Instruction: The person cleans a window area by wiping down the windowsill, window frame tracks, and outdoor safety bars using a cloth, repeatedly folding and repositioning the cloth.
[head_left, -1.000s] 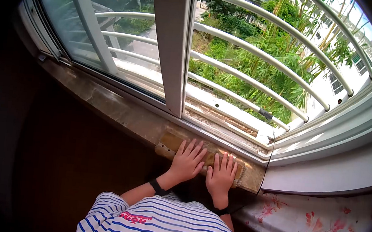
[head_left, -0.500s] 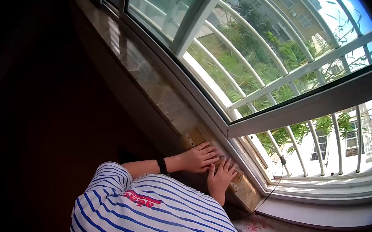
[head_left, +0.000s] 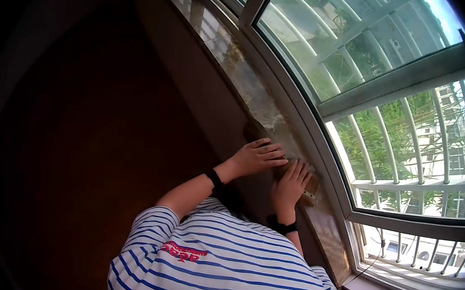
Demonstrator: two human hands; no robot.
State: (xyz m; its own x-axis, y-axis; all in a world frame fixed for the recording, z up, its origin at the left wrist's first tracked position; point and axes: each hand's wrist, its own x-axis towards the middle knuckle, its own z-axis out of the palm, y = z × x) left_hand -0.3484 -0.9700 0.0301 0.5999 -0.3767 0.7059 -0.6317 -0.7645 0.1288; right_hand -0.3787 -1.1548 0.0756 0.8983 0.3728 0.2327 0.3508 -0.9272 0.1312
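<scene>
A brown, wood-like strip (head_left: 310, 190) with small holes along its end lies on the stone window sill, mostly covered by my hands. My left hand (head_left: 262, 156) rests across its far part, palm down, with fingers stretched out. Beside it, my right hand (head_left: 290, 184) lies flat nearer the strip's holed end, its fingers extended and pointing toward the window. The two hands are close together. What is under the palms is hidden. A dark band (head_left: 214, 181) circles my left wrist, and another dark band (head_left: 282, 224) is on the right.
The sill (head_left: 232, 61) runs diagonally beneath a framed window (head_left: 359, 104) with white bars (head_left: 392, 138) outside. A thin cable (head_left: 369, 261) hangs at the lower right. Dark floor (head_left: 98, 149) spreads to the left, and my striped shirt (head_left: 232, 262) fills the bottom.
The view has turned, so the window and sill appear shifted. My hands and the strip now sit farther from the sill's near end. The right wrist band has come into view.
</scene>
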